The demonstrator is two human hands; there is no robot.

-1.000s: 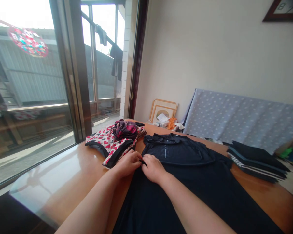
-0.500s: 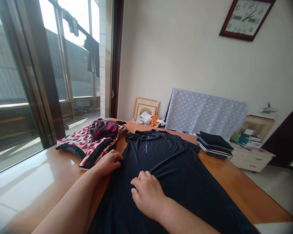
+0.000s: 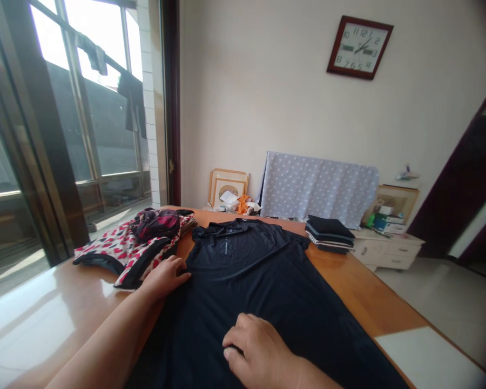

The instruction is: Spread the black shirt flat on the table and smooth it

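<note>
The dark shirt (image 3: 243, 281) looks like smooth, matt knit cloth; the tabletop (image 3: 348, 283) is glossy varnished wood (glare whitens it near the glass); the polka-dot fabric (image 3: 318, 189) seems matt cotton, though it is too far off to be sure; the window frame (image 3: 44, 135) looks like dark metal.

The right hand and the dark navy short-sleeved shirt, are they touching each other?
Touching. The head view shows the right hand lying on the dark navy short-sleeved shirt, its fingers on the cloth with no gap.
</note>
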